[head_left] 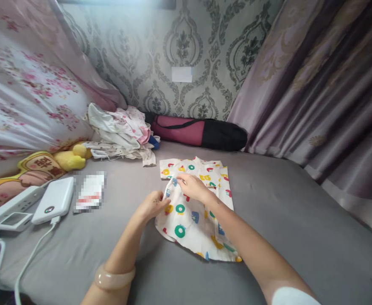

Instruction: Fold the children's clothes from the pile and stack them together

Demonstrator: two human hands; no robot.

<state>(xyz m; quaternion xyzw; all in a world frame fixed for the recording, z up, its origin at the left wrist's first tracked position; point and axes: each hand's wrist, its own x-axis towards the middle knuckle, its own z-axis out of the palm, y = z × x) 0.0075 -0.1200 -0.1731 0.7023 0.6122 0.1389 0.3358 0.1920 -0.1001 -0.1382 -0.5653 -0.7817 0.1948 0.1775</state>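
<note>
A small white short-sleeved shirt [188,228] with green, yellow, red and blue prints lies on the grey bed sheet. My left hand [155,204] pinches its left edge, thumb and fingers closed on the cloth. Higher up on that same edge, my right hand [192,185] grips the fabric between thumb and fingertips. The edge is lifted a little between both hands. My right forearm crosses over the shirt and hides part of its lower right side. A pale bangle [115,277] circles my left wrist.
Left on the bed are a white power bank [54,199] with a cable, a power strip [17,203], a blurred packet [90,190] and a yellow plush toy [39,167]. Behind lie piled clothes [118,131] and a maroon-black long bag [201,132]. Curtains [300,84] hang right.
</note>
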